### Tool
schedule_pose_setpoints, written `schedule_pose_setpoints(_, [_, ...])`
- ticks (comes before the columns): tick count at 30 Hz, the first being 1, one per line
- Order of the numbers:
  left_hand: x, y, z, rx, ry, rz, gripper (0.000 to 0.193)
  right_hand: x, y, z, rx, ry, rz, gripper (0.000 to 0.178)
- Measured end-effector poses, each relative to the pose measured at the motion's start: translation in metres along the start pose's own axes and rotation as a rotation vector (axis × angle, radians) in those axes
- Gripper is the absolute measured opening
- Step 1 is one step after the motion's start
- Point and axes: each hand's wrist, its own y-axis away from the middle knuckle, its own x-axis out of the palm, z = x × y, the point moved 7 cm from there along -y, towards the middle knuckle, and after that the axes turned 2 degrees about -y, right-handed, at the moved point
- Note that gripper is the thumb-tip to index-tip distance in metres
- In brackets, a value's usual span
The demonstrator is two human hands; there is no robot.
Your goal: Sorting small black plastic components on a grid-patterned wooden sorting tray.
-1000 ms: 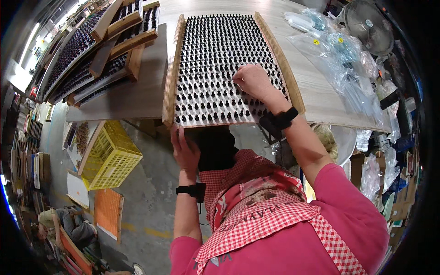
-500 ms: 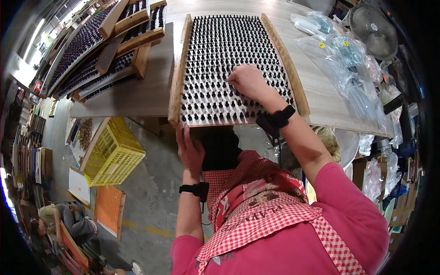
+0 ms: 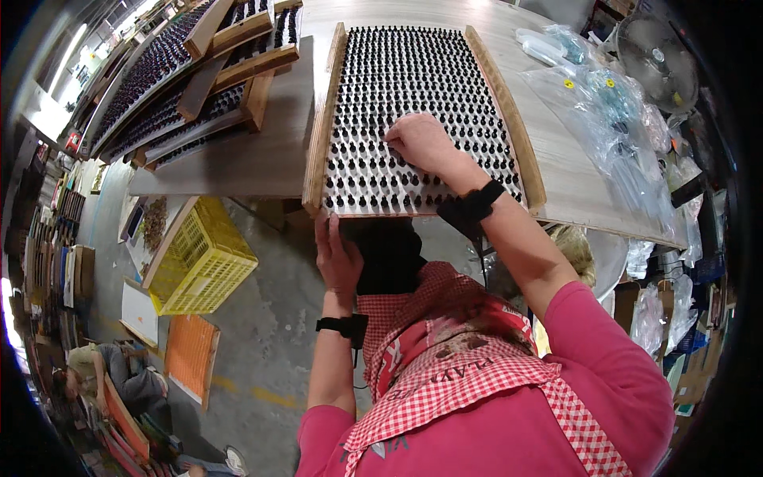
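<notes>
Head view: a white-faced board (image 3: pixel 381 213) is laid on the table (image 3: pixel 274 159), set near its front edge and covered with close rows of small, knobbed black pieces (image 3: pixel 397 79). Individual pieces seem to be being handled by the right hand (image 3: pixel 423 145), whose fingertips are drawn narrowly together over the rows; whether one is pinched cannot be told. The near left corner is met by the left hand (image 3: pixel 338 258), its fingers extended; any grip there cannot be made out. Among pieces so tightly spaced, a light, precise touch appears to be called for. The board is flanked by smooth, straight wooden rails (image 3: pixel 326 119). Farther out, similar boards (image 3: pixel 171 87) are stacked at left, and crinkled clear bags (image 3: pixel 592 111) are heaped at right.
</notes>
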Motion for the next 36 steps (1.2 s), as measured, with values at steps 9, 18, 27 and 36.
schedule_pose_setpoints(9, [-0.005,-0.002,-0.001,0.030,0.007,-0.020,0.055,-0.003,-0.015,0.025,-0.089,-0.059,-0.159,0.011])
schedule_pose_setpoints(18, [-0.004,0.000,0.002,0.044,-0.001,-0.047,0.056,0.012,-0.021,0.026,-0.068,-0.051,-0.043,0.012])
schedule_pose_setpoints(27, [0.005,0.003,0.005,0.012,0.025,0.057,0.055,0.029,-0.040,0.040,-0.114,-0.088,-0.058,0.011])
schedule_pose_setpoints(36, [-0.004,-0.004,-0.004,0.056,0.011,-0.051,0.059,0.029,-0.046,0.057,-0.152,-0.090,-0.064,0.018])
